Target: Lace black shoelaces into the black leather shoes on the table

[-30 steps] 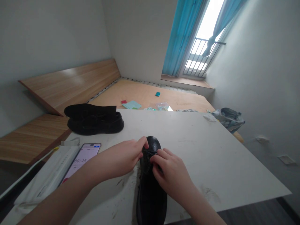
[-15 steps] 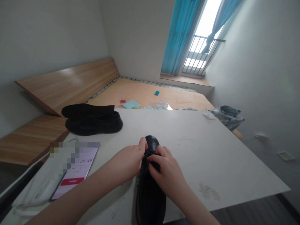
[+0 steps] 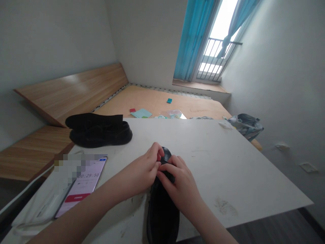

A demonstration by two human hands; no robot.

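A black leather shoe (image 3: 164, 210) lies on the white table in front of me, its shiny toe (image 3: 166, 154) pointing away and its opening towards me. Over the front of its opening, my left hand (image 3: 149, 164) is closed, with thumb and fingers pinched together. From the right, my right hand (image 3: 177, 173) also pinches at the same spot, its fingertips meeting those of the left. Whatever thin thing lies between the fingertips is hidden. More black footwear (image 3: 101, 132) rests at the table's back left, one piece showing a flat dark sole.
On the left a lit phone (image 3: 83, 184) lies by a white cable and a partly pixelated white item. The white table (image 3: 215, 162) carries a smudge at front right. Beyond it are a bed board (image 3: 157, 98) with small packets and a plastic bag (image 3: 246, 125).
My left hand has risen slightly and shifted right, its fingers curling over part of the toe. The right hand's fingertips have moved slightly left. The shoe stays in place.
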